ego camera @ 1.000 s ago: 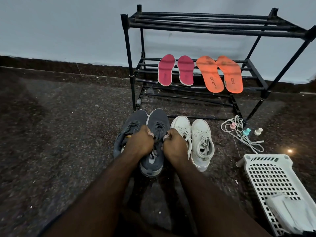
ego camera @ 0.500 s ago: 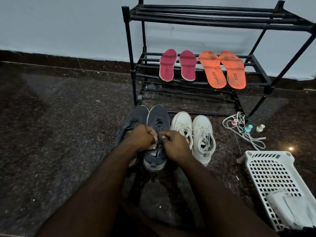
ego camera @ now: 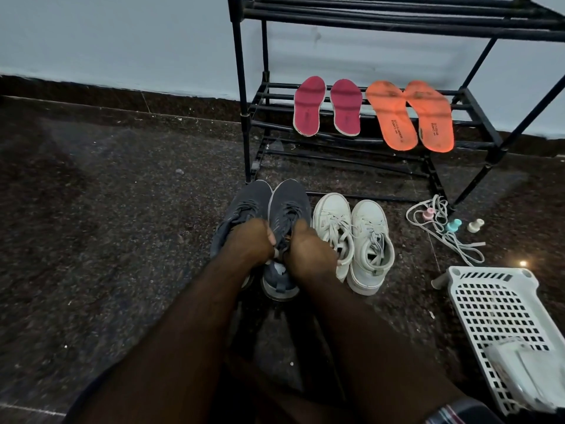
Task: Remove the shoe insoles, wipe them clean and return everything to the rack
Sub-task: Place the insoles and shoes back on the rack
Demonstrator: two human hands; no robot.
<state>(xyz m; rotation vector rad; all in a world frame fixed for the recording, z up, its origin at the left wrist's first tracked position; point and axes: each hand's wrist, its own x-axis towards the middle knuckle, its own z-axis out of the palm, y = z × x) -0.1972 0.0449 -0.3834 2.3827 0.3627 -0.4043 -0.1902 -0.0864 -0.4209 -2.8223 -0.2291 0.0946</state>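
Your left hand (ego camera: 250,244) and right hand (ego camera: 308,250) sit close together over the right grey shoe (ego camera: 286,215), fingers curled and pinching at its laces; motion blur hides the exact grip. The left grey shoe (ego camera: 241,209) stands touching it, and the white shoes (ego camera: 354,237) stand just to the right, all on the floor (ego camera: 107,224) before the rack (ego camera: 244,117). Two pink insoles (ego camera: 327,105) and two orange insoles (ego camera: 409,116) lie side by side on the rack's middle shelf. Loose laces (ego camera: 440,228) with three small pegs lie near the rack's right foot, and a white basket (ego camera: 495,313) holding a whitish cloth sits at your right.
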